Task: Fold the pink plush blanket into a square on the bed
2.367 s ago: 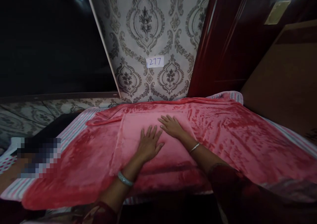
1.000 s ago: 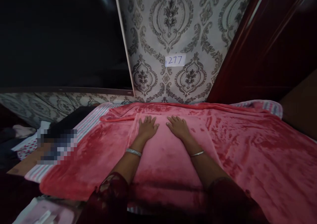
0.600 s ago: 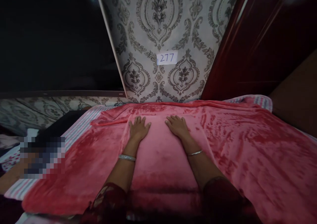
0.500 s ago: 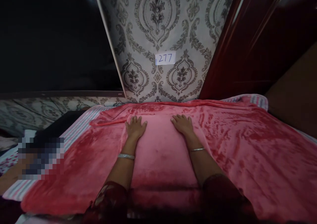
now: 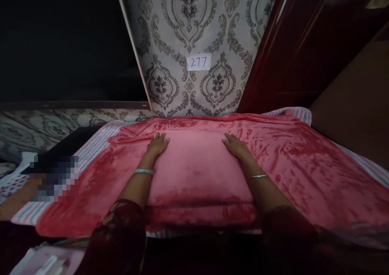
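Observation:
A pink plush blanket, folded into a thick rectangle, lies in front of me. My left hand rests on its far left corner, fingers stretched out and a little apart. On the far right corner lies my right hand, open too, its fingers pointing away and inward. Neither hand grasps anything. Beneath the folded piece a red-pink plush cover is spread out, wrinkled on the right side and bunched along the wall. Each wrist carries a silver-coloured bangle.
A striped cloth shows under the cover's edges. Behind stands a patterned wall with a paper label reading 277. A large black screen is at left, a dark red panel at right. Another person's arm reaches in from the left.
My hands have moved apart, from on top of the folded blanket out toward its two far corners. The view has tilted down slightly, showing more of the near edge.

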A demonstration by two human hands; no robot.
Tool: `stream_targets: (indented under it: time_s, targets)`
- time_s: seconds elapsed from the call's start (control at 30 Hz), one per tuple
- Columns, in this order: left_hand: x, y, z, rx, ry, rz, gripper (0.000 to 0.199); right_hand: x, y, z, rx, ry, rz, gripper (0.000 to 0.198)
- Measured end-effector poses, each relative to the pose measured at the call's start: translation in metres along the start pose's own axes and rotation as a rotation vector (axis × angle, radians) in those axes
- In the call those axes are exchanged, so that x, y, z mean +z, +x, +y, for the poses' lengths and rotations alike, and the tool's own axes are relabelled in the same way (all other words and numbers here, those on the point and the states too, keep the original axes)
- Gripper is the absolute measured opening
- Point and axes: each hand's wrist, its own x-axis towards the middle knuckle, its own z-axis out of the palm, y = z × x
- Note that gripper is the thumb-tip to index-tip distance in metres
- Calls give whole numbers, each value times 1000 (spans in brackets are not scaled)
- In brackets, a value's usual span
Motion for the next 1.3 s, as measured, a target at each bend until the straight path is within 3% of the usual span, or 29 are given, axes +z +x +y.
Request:
stream_targets:
  time_s: [0.1,0.2,0.33,0.47,0.7,0.77,0.9,1.07,1.17,1.3]
  targets:
    - [4,-24,-32,174,-103,10,72,6,-36,39,-119,121,26,68]
    - [13,-72,-71,309,-304,49,85,10,-87,75,-174,268,42,72]
    - [28,-147,-100,205,-546,74,95,15,-152,97,-153,384,53,70]
    - [37,-190,-98,65,-718,137,98,26,-181,89,-92,412,117,72]
    - [25,-200,-76,-210,-1091,72,110,34,-192,67,-39,515,217,84]
    - [24,-203,-73,-165,-1112,99,109,32,-197,66,-45,550,224,83]
    - [27,-209,-81,9,-975,183,84,31,-209,76,-184,549,209,73]
    - [24,-212,-107,97,-861,56,60,35,-215,89,-362,448,120,65]
    - [24,-212,-114,192,-757,53,61,40,-211,85,-360,369,196,73]
    - [34,-203,-109,386,-577,213,62,45,-196,75,-354,288,341,71]
